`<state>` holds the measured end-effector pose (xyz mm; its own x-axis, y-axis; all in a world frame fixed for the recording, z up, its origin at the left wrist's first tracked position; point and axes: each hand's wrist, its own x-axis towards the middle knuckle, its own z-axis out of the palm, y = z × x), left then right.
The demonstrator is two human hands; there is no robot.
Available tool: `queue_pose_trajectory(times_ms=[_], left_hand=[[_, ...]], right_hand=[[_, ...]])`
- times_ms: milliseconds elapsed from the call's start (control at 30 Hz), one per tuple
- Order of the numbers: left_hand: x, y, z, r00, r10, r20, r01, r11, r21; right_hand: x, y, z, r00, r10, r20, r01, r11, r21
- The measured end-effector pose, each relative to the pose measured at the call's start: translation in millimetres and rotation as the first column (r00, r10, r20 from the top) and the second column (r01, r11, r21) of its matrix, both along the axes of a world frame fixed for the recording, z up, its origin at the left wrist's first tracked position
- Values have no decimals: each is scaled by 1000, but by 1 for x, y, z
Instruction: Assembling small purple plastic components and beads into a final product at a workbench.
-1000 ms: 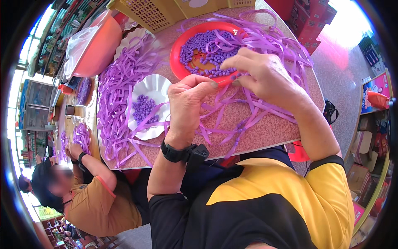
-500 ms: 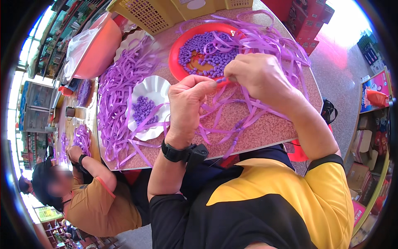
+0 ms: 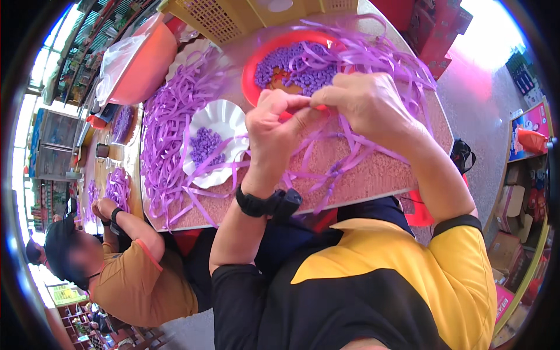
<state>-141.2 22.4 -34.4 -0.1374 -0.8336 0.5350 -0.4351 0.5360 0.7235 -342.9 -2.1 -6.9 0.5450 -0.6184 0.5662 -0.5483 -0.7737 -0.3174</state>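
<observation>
My left hand (image 3: 275,125), with a black band at the wrist, is closed in a pinch on a purple ribbon (image 3: 236,169), which trails toward a white scalloped plate (image 3: 233,116). Fingertip to fingertip with it, my right hand (image 3: 370,105) is pinching too, with ribbon hanging below it. What lies between the fingertips is hidden. Just beyond the hands sits a red plate (image 3: 249,81) spread with purple beads (image 3: 286,61). More purple beads (image 3: 205,146) lie in the white plate. Beaded ribbons (image 3: 333,170) rest on the tabletop under my right hand.
A heap of purple ribbons (image 3: 160,140) covers the table's left side; more ribbons (image 3: 385,55) lie at the far right. A yellow basket (image 3: 216,20) stands at the back, a plastic-lined pink tub (image 3: 143,67) at the far left. Another person (image 3: 131,274) works at the left.
My hands have come together at the fingertips, covering the purple beads that showed between them. My left hand has shifted slightly right.
</observation>
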Motion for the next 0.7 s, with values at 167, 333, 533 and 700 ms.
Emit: queue_pose_trajectory(times_ms=[167,333,533,700], left_hand=[[6,-5,1,994,-30,-101,43,991,127],[12,-5,9,989,27,-146,-7,990,139],[44,16,32,973,231,-17,-231,973,22],[60,61,27,975,222,-17,-216,963,164]], right_hand=[[8,-4,2,999,22,44,-21,1000,-11],[0,-9,-5,978,12,208,-33,995,98],[-37,-30,12,874,-77,480,-124,919,373],[-22,-16,18,944,-326,56,286,889,356]])
